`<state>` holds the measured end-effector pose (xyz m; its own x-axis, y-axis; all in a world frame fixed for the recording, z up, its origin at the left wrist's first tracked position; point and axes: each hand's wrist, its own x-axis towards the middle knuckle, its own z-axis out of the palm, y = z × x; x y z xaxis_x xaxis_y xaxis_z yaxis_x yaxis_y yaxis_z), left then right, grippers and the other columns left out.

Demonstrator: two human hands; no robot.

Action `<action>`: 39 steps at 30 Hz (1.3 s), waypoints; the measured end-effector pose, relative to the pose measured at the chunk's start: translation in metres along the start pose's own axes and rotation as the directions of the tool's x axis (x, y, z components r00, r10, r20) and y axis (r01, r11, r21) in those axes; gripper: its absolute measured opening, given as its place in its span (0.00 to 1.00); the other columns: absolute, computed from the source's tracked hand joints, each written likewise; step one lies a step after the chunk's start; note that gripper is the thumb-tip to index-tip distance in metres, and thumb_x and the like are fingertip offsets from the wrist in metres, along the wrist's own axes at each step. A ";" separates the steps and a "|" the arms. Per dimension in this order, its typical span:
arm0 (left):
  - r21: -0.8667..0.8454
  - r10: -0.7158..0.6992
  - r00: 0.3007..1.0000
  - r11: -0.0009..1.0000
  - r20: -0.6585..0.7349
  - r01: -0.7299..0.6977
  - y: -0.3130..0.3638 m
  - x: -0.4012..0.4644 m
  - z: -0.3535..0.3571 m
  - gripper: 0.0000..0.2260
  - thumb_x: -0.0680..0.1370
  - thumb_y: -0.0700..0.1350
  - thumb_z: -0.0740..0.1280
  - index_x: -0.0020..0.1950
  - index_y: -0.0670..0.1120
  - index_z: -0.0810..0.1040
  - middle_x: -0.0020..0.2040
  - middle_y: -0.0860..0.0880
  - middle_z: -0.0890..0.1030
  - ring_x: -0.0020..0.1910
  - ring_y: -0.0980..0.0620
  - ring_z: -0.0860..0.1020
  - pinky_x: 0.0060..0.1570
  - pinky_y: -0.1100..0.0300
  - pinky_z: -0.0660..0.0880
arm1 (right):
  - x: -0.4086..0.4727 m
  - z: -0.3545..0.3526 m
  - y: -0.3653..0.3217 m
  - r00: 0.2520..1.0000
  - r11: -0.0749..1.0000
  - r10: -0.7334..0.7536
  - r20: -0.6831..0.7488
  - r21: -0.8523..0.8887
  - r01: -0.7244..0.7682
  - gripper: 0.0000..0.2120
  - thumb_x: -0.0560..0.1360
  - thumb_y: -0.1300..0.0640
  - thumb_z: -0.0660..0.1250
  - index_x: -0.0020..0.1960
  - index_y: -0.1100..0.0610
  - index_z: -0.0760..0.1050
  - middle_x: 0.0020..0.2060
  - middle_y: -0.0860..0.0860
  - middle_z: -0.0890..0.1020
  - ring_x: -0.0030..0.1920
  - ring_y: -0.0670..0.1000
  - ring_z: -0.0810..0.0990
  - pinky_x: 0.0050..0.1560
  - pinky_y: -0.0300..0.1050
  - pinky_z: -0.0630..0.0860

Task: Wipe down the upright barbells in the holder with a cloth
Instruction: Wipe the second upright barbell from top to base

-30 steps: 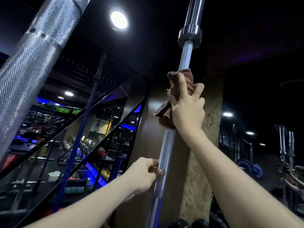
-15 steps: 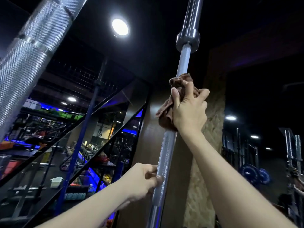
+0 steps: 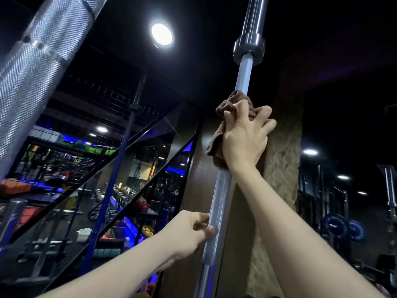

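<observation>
A silver barbell (image 3: 221, 201) stands upright in the middle of the view, its collar and sleeve high above. My right hand (image 3: 242, 138) grips a brown cloth (image 3: 217, 147) wrapped round the shaft, a little below the collar. Lower down, my left hand (image 3: 191, 233) holds the knurled part of the same shaft from the left, thumb across its front. A second barbell (image 3: 32, 67) with knurled steel leans very close at the upper left. The holder is out of view.
Behind the bar stand a brown wall panel (image 3: 193, 179) and a rough stone column (image 3: 281, 168). A mirror (image 3: 86, 190) on the left shows the gym floor. Blue weight plates (image 3: 335, 226) hang on racks at the right. A ceiling lamp (image 3: 161, 34) shines overhead.
My right hand and the cloth have slid slightly down the shaft, away from the collar. My left hand keeps its hold lower on the bar, and the view has tilted a little upward.
</observation>
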<state>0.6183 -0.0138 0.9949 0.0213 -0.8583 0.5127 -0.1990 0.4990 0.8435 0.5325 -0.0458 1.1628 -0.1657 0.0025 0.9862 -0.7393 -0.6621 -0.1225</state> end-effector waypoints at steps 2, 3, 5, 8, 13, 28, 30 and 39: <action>0.013 -0.010 1.000 1.000 -0.012 0.010 0.002 -0.002 0.000 0.07 0.76 0.47 0.69 0.53 0.48 0.81 0.45 0.47 0.81 0.46 0.48 0.75 0.58 0.38 0.72 | -0.028 0.003 0.004 0.993 0.995 -0.084 -0.081 -0.051 0.080 0.09 0.79 0.46 0.60 0.54 0.50 0.67 0.57 0.58 0.63 0.52 0.60 0.64 0.42 0.58 0.76; 0.020 -0.013 1.000 1.000 -0.014 0.014 0.003 -0.003 -0.001 0.10 0.74 0.49 0.71 0.54 0.48 0.81 0.46 0.48 0.82 0.46 0.47 0.77 0.57 0.38 0.73 | -0.048 0.002 0.007 0.988 0.991 -0.121 -0.094 -0.063 0.116 0.08 0.78 0.48 0.62 0.53 0.50 0.68 0.55 0.56 0.62 0.51 0.59 0.63 0.41 0.56 0.75; 0.020 -0.011 1.000 1.000 -0.022 0.011 0.004 -0.005 -0.002 0.08 0.73 0.50 0.72 0.50 0.49 0.83 0.42 0.47 0.81 0.38 0.50 0.76 0.50 0.45 0.76 | -0.085 -0.004 0.015 0.982 0.983 -0.175 -0.077 -0.064 0.170 0.06 0.76 0.49 0.65 0.51 0.50 0.71 0.53 0.55 0.63 0.49 0.58 0.63 0.39 0.55 0.73; 0.007 -0.029 0.999 1.000 -0.032 0.029 0.010 -0.010 -0.001 0.03 0.77 0.44 0.69 0.44 0.48 0.82 0.39 0.45 0.75 0.35 0.50 0.67 0.42 0.51 0.65 | -0.102 -0.013 0.020 0.969 0.968 -0.244 -0.040 -0.070 0.241 0.07 0.76 0.47 0.63 0.49 0.49 0.69 0.52 0.54 0.64 0.48 0.57 0.63 0.38 0.53 0.72; -0.032 -0.039 0.999 0.999 -0.003 0.039 0.012 -0.014 0.001 0.06 0.79 0.40 0.64 0.52 0.48 0.80 0.44 0.47 0.80 0.45 0.51 0.74 0.46 0.52 0.69 | -0.049 -0.011 0.015 0.983 0.981 -0.186 -0.011 -0.062 0.185 0.15 0.76 0.43 0.60 0.53 0.53 0.75 0.55 0.59 0.69 0.51 0.61 0.67 0.42 0.57 0.74; 0.045 -0.072 0.997 0.996 -0.038 0.074 0.019 -0.017 0.002 0.09 0.79 0.44 0.65 0.58 0.47 0.78 0.46 0.51 0.80 0.45 0.58 0.77 0.51 0.55 0.77 | -0.062 -0.022 0.025 0.949 0.943 -0.316 -0.005 -0.114 0.314 0.08 0.76 0.49 0.64 0.52 0.51 0.72 0.53 0.58 0.67 0.48 0.61 0.68 0.33 0.52 0.73; 0.055 -0.061 0.998 0.997 -0.029 0.062 0.017 -0.017 0.003 0.10 0.79 0.44 0.65 0.59 0.48 0.78 0.45 0.52 0.81 0.42 0.61 0.77 0.44 0.62 0.76 | -0.030 -0.021 0.014 0.969 0.964 -0.245 0.032 -0.097 0.247 0.11 0.77 0.48 0.63 0.56 0.52 0.73 0.59 0.61 0.68 0.53 0.64 0.68 0.38 0.56 0.74; 0.044 -0.089 0.994 0.995 -0.069 0.093 0.017 -0.017 0.003 0.09 0.78 0.42 0.66 0.58 0.45 0.79 0.51 0.41 0.81 0.48 0.50 0.75 0.58 0.40 0.72 | -0.083 -0.021 0.024 0.947 0.942 -0.319 0.037 -0.098 0.321 0.12 0.73 0.55 0.66 0.53 0.47 0.69 0.55 0.57 0.64 0.50 0.59 0.64 0.35 0.52 0.71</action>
<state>0.6118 0.0089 0.9998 0.1067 -0.8891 0.4451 -0.2388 0.4116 0.8795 0.5147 -0.0463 1.0753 0.1033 0.1854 0.9772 -0.8137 -0.5492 0.1902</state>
